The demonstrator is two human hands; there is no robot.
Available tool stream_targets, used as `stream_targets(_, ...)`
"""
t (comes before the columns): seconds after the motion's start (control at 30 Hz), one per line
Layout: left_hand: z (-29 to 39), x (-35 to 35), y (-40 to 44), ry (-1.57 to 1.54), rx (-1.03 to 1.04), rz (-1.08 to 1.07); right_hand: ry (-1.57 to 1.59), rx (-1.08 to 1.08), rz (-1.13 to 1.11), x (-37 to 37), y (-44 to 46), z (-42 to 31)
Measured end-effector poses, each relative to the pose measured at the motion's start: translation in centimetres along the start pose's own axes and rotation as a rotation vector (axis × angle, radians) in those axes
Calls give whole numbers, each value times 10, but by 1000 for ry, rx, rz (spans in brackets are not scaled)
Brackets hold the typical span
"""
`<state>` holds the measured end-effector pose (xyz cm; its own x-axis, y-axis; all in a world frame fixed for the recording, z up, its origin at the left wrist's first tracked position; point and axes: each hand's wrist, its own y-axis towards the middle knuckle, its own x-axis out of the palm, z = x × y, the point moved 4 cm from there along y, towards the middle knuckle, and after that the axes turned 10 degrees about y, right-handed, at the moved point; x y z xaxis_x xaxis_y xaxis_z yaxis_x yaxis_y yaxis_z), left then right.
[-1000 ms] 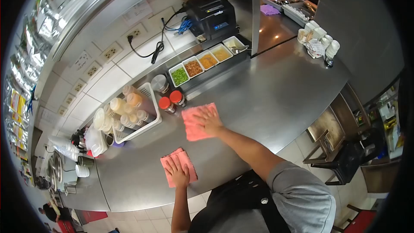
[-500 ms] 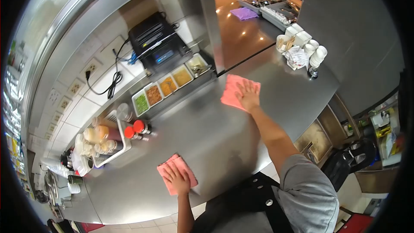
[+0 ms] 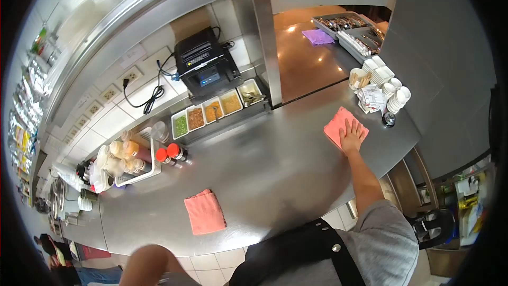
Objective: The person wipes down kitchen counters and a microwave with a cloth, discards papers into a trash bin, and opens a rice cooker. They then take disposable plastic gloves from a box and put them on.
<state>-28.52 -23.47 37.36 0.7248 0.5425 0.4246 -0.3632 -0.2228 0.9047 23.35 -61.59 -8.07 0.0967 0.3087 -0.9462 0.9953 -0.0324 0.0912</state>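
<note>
My right hand [image 3: 351,136] lies flat on a folded pink cloth [image 3: 333,128], fingers spread, pressing it to the steel counter [image 3: 264,180] at the right. Close beyond it are paper packets [image 3: 372,98] and a small dark-capped container [image 3: 389,119]. A second pink cloth [image 3: 205,212] rests by itself near the counter's front edge, left of centre. Of my left side only a bent arm [image 3: 151,265] shows at the bottom edge; the hand is out of sight.
A white basket of bottles [image 3: 138,177] and two red-capped shakers [image 3: 169,153] stand at the left. Along the back are food trays [image 3: 214,111] below a black printer [image 3: 207,63]. Stacked white cups [image 3: 398,98] and cutlery trays [image 3: 352,32] sit at the right. Another person [image 3: 66,259] appears lower left.
My right hand has slid the cloth rightward along the counter, toward the cups. My left hand has let go of the other cloth and left the view. The camera view has shifted somewhat.
</note>
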Motion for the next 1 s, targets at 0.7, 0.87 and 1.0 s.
stream_targets(0.7,-42,-14,-70,99,-46,-191,141,-505,23,-8,-161,-43)
stream_targets(0.87,-38,-6,-79,94,-49,-212,158,-529,33,-8,-167,-41)
stream_targets(1.0,-33,-2,-85,95,-48,-221,206,-541,12,-12,-162,-39)
